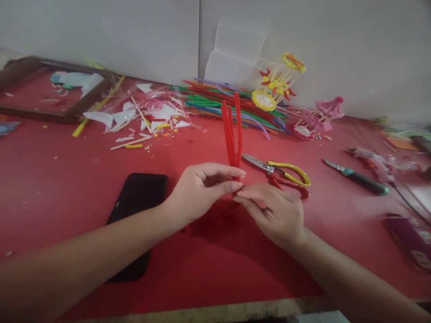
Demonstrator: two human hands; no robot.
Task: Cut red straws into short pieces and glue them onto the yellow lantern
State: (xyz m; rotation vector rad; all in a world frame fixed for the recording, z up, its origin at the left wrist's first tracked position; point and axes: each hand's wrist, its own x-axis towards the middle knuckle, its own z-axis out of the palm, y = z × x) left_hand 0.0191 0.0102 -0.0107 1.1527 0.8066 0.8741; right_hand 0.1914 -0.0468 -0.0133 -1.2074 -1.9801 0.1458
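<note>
Several red pipe cleaners [230,134] stand upright in a loose bundle above the red table. My left hand [205,188] pinches them near their lower ends between thumb and fingers. Just below that grip, the fingertips of my right hand [274,211] are closed on the bottom of the same bundle. The exact ends are hidden by the fingers. Right behind my right hand lie scissors [269,168] with yellow and red handles. A black phone [144,193] rests under and beside my left forearm.
Behind the hands lies a heap of coloured pipe cleaners [208,101], beside a yellow stick model [264,99] and a pink one [328,107]. Paper scraps [128,114] and a wooden frame [72,117] are at left. A green-handled knife [365,181] and a glue gun [370,161] lie right.
</note>
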